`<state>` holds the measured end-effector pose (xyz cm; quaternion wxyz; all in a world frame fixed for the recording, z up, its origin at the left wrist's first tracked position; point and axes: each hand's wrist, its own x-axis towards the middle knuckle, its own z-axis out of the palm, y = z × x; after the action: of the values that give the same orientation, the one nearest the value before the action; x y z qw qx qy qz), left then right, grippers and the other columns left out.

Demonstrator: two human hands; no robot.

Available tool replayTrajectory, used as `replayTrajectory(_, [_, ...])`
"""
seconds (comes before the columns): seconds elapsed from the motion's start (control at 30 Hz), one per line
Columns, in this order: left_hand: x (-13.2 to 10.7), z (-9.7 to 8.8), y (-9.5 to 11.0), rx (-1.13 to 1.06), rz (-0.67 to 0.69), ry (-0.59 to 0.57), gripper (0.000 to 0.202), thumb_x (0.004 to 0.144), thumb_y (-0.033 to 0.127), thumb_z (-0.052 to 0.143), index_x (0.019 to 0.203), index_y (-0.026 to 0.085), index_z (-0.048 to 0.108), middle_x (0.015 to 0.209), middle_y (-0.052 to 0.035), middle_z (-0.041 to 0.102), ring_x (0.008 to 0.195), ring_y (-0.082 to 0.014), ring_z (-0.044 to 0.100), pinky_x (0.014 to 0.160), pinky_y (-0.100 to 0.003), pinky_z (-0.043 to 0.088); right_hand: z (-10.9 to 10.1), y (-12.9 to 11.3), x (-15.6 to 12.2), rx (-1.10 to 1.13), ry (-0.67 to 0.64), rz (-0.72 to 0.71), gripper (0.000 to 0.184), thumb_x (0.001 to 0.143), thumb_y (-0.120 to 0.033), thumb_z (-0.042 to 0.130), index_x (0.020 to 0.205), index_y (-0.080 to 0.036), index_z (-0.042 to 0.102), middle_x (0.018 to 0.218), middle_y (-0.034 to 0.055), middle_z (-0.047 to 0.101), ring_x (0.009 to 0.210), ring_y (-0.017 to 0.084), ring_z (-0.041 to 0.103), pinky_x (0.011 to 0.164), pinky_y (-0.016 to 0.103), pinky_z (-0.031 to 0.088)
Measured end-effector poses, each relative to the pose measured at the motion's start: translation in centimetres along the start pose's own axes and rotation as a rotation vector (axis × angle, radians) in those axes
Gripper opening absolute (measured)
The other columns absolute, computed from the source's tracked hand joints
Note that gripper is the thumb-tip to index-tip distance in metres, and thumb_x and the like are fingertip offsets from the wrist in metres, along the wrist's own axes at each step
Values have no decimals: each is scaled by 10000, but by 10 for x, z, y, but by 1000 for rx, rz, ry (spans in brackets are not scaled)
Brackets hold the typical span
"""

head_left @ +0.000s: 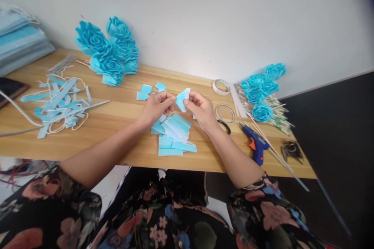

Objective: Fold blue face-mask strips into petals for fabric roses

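Between my two hands is a small light-blue piece of face-mask fabric (pixel 182 100) with a white strip along its right edge. My left hand (pixel 160 106) pinches its left tip between thumb and fingers. At the white edge, my right hand (pixel 200 108) is closed on the same piece. Just below lies a loose pile of cut blue fabric pieces (pixel 176 127), partly under my hands. Several small trimmed petal-shaped pieces (pixel 143 95) rest on the table beyond my left hand.
Fabric strips and ear loops (pixel 64 103) lie tangled at left, near stacked face masks (pixel 23 44). Blue fabric roses stand in a cluster (pixel 106 52) at back left and another (pixel 260 87) at right. Tape rolls (pixel 221 86), a blue glue gun (pixel 257 144) and thin sticks (pixel 271 148) are at right.
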<state>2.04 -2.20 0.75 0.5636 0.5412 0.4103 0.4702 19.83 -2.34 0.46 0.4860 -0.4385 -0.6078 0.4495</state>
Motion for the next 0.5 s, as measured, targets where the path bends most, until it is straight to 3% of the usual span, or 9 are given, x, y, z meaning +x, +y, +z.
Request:
replayTrajectory(0.3, [1, -1, -4, 11, 5, -63, 343, 864, 471, 623, 731, 155, 597, 609, -17, 644, 498, -79, 530, 499, -200, 420, 2, -1, -1, -29, -3, 7, 246, 792, -378, 681, 975, -213, 670, 765, -16, 628, 678, 126, 542, 654, 279, 467])
replayTrajectory(0.5, [0, 1, -5, 86, -5, -56, 264, 784, 382, 733, 707, 151, 630, 571, -1, 632, 493, -74, 522, 501, -195, 411, 6, 0, -3, -20, -37, -13, 262, 780, -356, 697, 1002, -222, 661, 758, -20, 627, 682, 131, 572, 658, 284, 487])
